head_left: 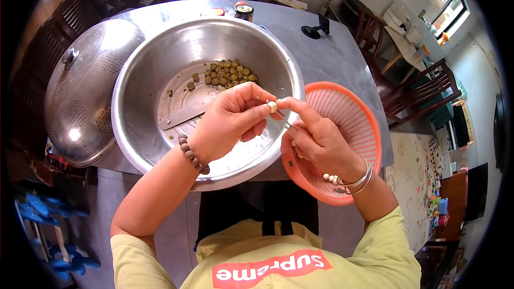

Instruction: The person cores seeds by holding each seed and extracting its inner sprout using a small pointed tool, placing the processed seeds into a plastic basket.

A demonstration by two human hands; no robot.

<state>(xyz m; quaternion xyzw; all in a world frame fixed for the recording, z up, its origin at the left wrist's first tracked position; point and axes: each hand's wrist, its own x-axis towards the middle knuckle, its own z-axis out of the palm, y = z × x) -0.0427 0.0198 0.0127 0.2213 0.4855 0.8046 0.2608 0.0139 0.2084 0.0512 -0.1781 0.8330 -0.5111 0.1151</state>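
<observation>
My left hand [235, 111] pinches a small white peeled seed [272, 107], which looks like a lotus seed, between thumb and fingertips above the basin. Close against it, my right hand [316, 135] is closed around a thin metal pick [285, 121], its index finger reaching to the seed. Part of the pick is hidden by the fingers. Below my hands stands a wide steel basin [128, 139]. In it, green-brown unpeeled seeds [229, 72] lie heaped at the far side, and a flat knife blade [182, 117] rests nearer me, partly covered by my left hand.
An orange plastic basket [369, 123] sits under my right forearm, with a few white seeds [331, 178] near the wrist. A perforated steel lid [80, 91] leans at the left. A jar [244, 12] and a black stand [316, 28] are on the far tabletop [342, 56].
</observation>
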